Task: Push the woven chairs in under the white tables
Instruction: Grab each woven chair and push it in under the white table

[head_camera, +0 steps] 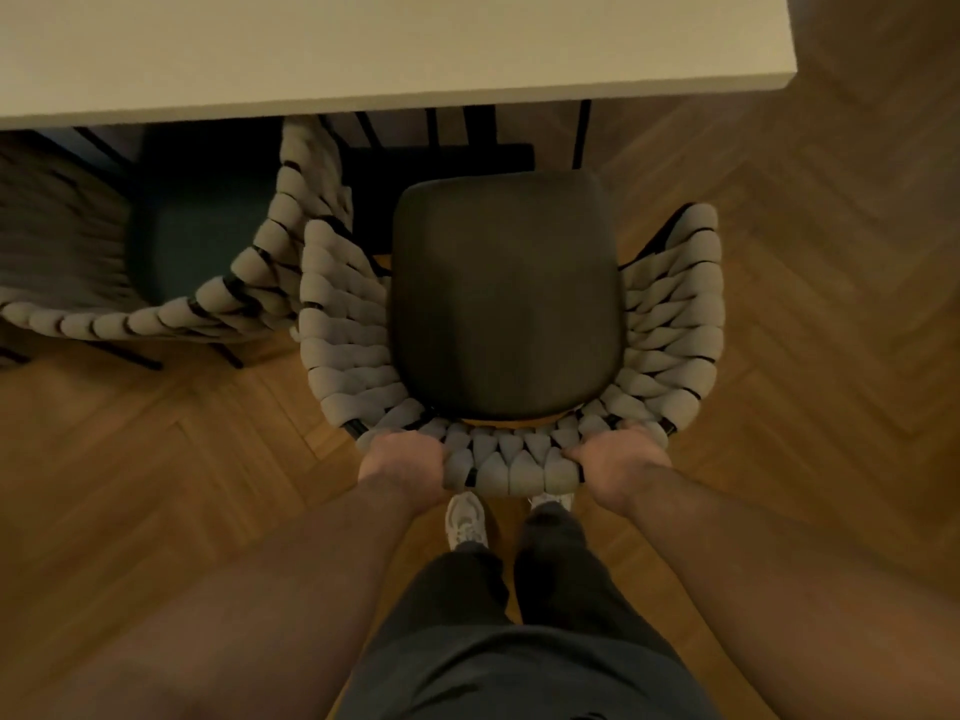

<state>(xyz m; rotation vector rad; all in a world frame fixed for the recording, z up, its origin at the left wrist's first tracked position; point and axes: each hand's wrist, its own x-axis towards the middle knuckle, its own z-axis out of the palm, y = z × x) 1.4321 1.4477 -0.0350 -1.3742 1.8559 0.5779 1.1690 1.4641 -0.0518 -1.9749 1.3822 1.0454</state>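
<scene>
A woven chair (337, 324) with a thick grey braided back and a dark seat cushion stands right in front of me, facing the white table (363, 54). The front edge of its seat lies just short of the table's edge. My left hand (400, 457) grips the top of the backrest on the left. My right hand (618, 459) grips the same rim on the right, fingers curled over the weave. A second woven chair (249, 272) with a dark green seat stands to the left, partly under the table and touching the first chair's arm.
Herringbone wooden floor (805, 304) lies open to the right of the chair and table corner. Black metal legs (581, 132) show under the table ahead. My legs and white shoes (467, 519) stand just behind the chair.
</scene>
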